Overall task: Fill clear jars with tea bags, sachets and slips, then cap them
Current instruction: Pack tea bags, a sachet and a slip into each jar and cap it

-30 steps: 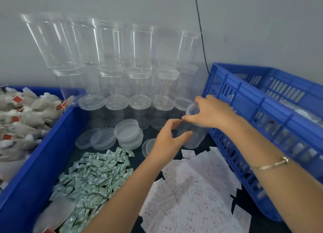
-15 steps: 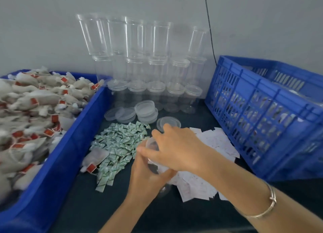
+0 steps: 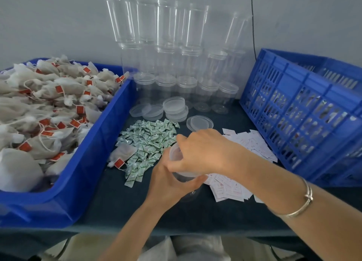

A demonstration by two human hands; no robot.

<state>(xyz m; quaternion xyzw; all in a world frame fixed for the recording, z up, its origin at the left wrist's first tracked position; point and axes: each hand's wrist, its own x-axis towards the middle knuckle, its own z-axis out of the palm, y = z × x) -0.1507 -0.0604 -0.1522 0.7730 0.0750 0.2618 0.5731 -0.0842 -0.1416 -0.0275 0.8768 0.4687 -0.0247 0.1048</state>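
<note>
The left hand (image 3: 168,184) wraps the jar (image 3: 174,153) from below; the right hand (image 3: 203,153) curls over its top. The jar leans up-left mid-desk (image 3: 117,202), sachets (image 3: 148,141) left, slips (image 3: 252,143) right.

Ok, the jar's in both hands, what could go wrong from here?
1. The clear jar is gripped by the left hand low and the right hand at its mouth; smooth plastic might slip and scatter the green sachets beside it.
2. The stacked empty jars rise tall behind the loose lids; reaching for a lid could topple them.
</note>
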